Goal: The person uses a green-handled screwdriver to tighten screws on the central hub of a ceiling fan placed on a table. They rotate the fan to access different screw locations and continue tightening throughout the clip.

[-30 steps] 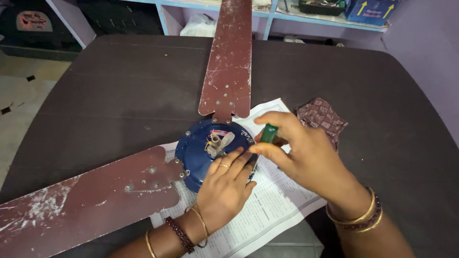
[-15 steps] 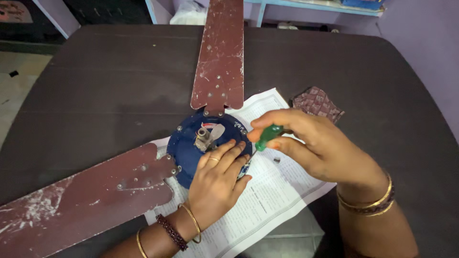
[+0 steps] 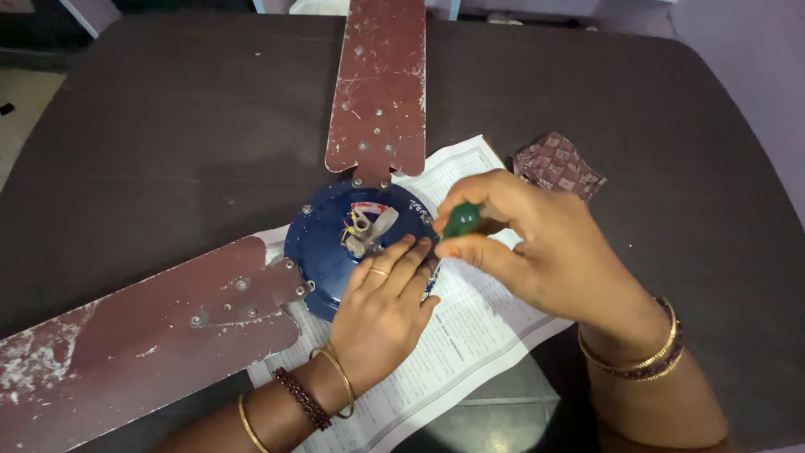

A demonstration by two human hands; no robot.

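Room for movement lies mostly beyond the hands: the dark brown rounded tabletop (image 3: 168,109) runs bare on the far left and far right, its curved edge showing at the upper right corner, well apart from both hands. Under the hands lies a white printed paper sheet (image 3: 470,335), its near corner reaching the table's near edge below the wrists. Just past the right hand sits a small folded maroon patterned cloth (image 3: 558,164), close to the knuckles but not touching them.

A round dark blue metal fan motor hub (image 3: 323,243) rests on the paper, directly beneath the left hand's fingers. One worn maroon metal fan blade (image 3: 377,84) stretches away from the hands to the far edge; a second scuffed maroon blade (image 3: 126,335) runs out to the left of the left wrist.

The left hand (image 3: 381,310) lies flat and spread, palm down, fingers pressed on the hub's right rim. The right hand (image 3: 537,243) is curled closed around a green-handled screwdriver (image 3: 459,221), thumb and fingers pinching the handle, the tool standing just beside the left fingertips at the hub's right edge; its tip is hidden.
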